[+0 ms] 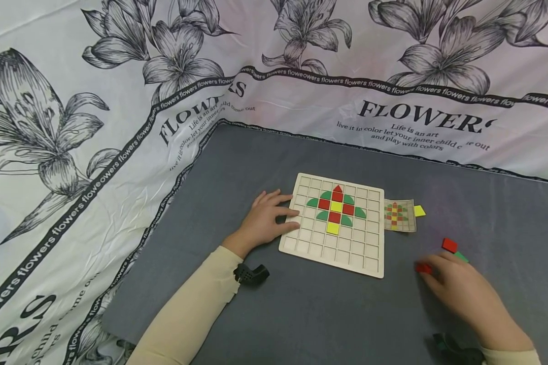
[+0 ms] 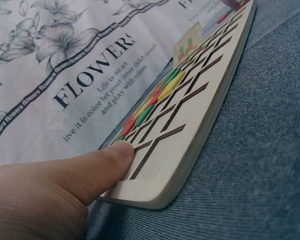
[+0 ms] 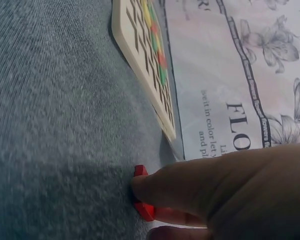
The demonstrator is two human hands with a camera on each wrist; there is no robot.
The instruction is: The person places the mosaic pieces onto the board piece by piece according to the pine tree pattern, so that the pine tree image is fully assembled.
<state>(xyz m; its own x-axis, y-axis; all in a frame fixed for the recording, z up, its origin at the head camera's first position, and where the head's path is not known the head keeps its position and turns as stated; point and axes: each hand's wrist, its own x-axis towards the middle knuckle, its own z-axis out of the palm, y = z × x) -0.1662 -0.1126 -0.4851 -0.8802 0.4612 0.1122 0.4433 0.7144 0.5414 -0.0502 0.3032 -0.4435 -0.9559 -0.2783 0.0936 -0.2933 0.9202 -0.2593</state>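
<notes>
A wooden grid board (image 1: 310, 251) lies on the grey table, with red, yellow and green tiles in several of its cells. At its left edge rests my left hand (image 1: 266, 220), fingers spread and fingertips touching the rim. The left wrist view shows that thumb (image 2: 107, 162) lying on the board's corner. To the right of the board, my right hand (image 1: 461, 289) pinches a red tile (image 1: 423, 268) between thumb and finger, low over the table. The red tile (image 3: 145, 210) is partly covered by a finger in the right wrist view.
A small pattern card (image 1: 404, 225) touches the board's right side, with a yellow tile (image 1: 420, 210) at its far edge. Beyond my right hand lie another red tile (image 1: 449, 245) and a partly hidden green piece (image 1: 461, 256). Flower-printed cloth (image 1: 301, 101) borders the table.
</notes>
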